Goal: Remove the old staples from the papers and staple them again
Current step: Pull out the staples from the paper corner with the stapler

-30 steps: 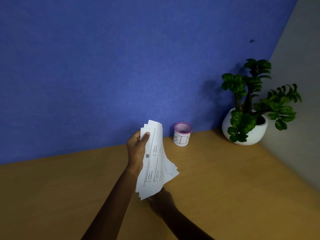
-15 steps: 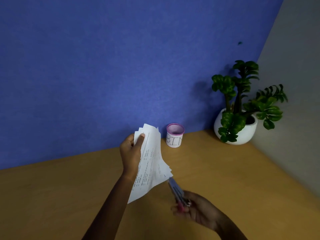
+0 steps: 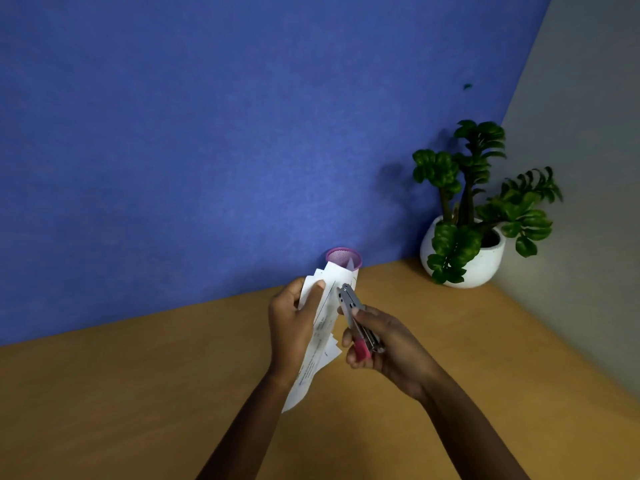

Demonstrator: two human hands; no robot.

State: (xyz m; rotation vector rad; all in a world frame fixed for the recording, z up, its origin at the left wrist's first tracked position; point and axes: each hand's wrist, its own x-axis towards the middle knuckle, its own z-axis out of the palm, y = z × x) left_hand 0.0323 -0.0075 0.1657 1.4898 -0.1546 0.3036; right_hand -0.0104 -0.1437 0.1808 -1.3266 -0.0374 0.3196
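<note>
I see the left hand (image 3: 290, 329) holding a sheaf of white printed paper sheets (image 3: 323, 320) up above the brown wooden table (image 3: 502, 348). The thumb presses on the front sheet near the top and the fingers are curled behind the stack. The sheaf's long axis runs from a low end near the left wrist up and to the right, steep but tilted. Its top corners fan out in front of the pink mesh cup (image 3: 341, 257) that stands at the blue wall (image 3: 207, 133).

My right hand (image 3: 388, 348) is wrapped round a slim metal stapler with a pink rear end (image 3: 356, 325), fingers curled about its body. The stapler's long axis is also steep. The pink end is low, in the palm, and the metal nose points up and slightly left. The nose lies against the right edge of the sheaf near its top; I cannot tell whether any paper sits inside its mouth.

A green leafy plant in a round white pot (image 3: 464, 254) stands in the corner of the table, well apart from both hands, where the blue wall meets a grey wall (image 3: 588, 168).
</note>
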